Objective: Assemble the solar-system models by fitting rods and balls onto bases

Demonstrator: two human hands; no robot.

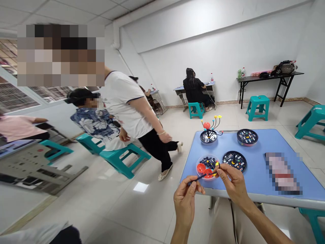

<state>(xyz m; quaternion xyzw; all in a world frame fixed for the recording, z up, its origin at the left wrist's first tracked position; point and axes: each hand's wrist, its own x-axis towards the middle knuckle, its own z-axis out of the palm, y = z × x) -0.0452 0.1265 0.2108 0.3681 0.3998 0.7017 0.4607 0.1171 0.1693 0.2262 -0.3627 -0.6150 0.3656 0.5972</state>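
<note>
My left hand (186, 200) is closed near the table's front edge, pinching a dark blue rod (200, 178) that slants up to the right. Across from it, my right hand (234, 183) pinches a thin dark piece (212, 174) against the rod's far end; whether the two are joined I cannot tell. Behind both hands stands a clear round tub (197, 162) with several dark curved rods (210, 161), red half shells (201, 167) and small yellow bits. A black printed disc base (241, 164) with a short post lies just beyond my right hand.
At the blue table's (264, 142) back stand a planet model (207, 125) with coloured balls on wires and another black disc base (247, 136). A blurred flat object (283, 173) lies right. A person in a white top (127, 101) walks at left, near teal stools (122, 157).
</note>
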